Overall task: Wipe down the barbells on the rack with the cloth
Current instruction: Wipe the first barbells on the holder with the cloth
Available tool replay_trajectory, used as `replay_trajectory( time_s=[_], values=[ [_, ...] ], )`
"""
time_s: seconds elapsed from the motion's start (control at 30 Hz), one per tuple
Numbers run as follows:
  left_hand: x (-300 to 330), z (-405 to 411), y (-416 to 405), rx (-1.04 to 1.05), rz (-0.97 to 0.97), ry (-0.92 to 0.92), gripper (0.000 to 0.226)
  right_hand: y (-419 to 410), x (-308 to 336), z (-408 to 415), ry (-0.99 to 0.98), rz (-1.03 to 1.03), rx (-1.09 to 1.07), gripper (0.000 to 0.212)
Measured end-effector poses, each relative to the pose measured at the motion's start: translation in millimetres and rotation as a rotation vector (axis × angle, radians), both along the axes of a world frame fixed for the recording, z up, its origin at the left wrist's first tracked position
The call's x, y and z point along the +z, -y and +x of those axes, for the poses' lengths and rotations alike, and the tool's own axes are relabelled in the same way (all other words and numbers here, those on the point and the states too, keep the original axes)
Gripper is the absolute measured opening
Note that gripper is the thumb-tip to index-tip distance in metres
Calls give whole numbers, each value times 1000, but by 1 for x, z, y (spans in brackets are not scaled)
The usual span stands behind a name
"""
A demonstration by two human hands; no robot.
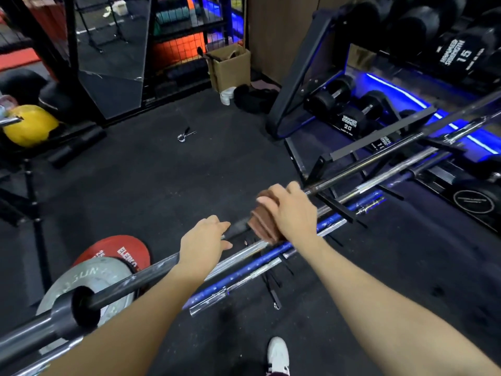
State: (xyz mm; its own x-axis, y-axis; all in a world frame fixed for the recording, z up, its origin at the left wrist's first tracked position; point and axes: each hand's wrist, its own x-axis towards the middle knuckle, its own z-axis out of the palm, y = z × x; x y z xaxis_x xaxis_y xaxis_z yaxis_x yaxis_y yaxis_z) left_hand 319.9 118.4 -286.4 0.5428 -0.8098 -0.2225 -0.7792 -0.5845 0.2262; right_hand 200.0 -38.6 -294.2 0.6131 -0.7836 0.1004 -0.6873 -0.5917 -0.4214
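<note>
Several barbells lie side by side on a low black rack [339, 210], running from lower left to upper right. The top dark barbell [360, 169] carries a folded brown cloth [261, 226], which my right hand [291, 210] grips around the shaft. My left hand [204, 244] rests on the same bar just left of the cloth, fingers curled loosely over it. Below it lie a chrome bar [385, 179] and a blue bar [336, 217].
Red [116, 248] and grey [89, 278] weight plates lean at lower left. A dumbbell rack [349, 109] stands at the right. A spring collar [184, 135] lies on the black floor, a cardboard box [230, 69] behind it. My white shoe [278, 354] is at the bottom.
</note>
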Motion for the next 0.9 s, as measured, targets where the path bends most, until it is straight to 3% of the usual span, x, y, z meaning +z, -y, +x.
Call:
replay_trajectory(
  time_s=[0.1,0.17,0.53,0.7,0.9],
  values=[
    [-6,-2,0,-3,-28,21,32,31,-3,-17,39,-17,-200,38],
    [-7,-3,3,-8,-37,29,30,32,-8,-16,18,-20,-224,38],
    [-2,-3,-3,-33,-13,69,31,-26,-5,8,-8,40,27,42],
    [-5,-3,-2,-25,-12,64,37,33,-7,-18,79,31,-307,35],
    [-6,-7,2,-19,-14,68,35,-31,-15,9,58,18,-113,39]
  ],
)
